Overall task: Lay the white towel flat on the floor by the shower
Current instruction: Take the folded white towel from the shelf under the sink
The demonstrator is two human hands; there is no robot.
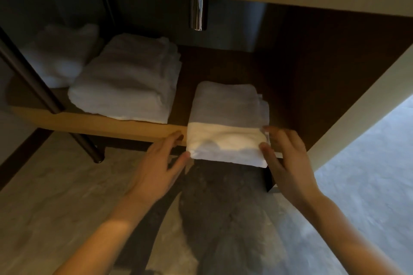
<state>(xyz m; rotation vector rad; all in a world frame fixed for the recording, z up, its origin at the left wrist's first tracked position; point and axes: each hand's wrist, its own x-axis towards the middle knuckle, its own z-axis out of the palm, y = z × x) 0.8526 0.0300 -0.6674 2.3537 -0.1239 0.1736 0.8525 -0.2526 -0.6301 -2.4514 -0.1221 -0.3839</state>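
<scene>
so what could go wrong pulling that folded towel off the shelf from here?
1. The left hand and right hand only touch the sides of the white towel with open fingers; without a firm squeeze the folded layers may slump or unfold as it comes off.
2. Its front already overhangs the shelf edge, so it could tip onto the floor here, not by the shower.
3. The larger towel stack sits close on the left; a wide sweep might drag it.

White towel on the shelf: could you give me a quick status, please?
Left hand and right hand open, fingertips at either side of the folded white towel. Towel overhangs the shelf edge, not lifted. Nothing in the way.
</scene>
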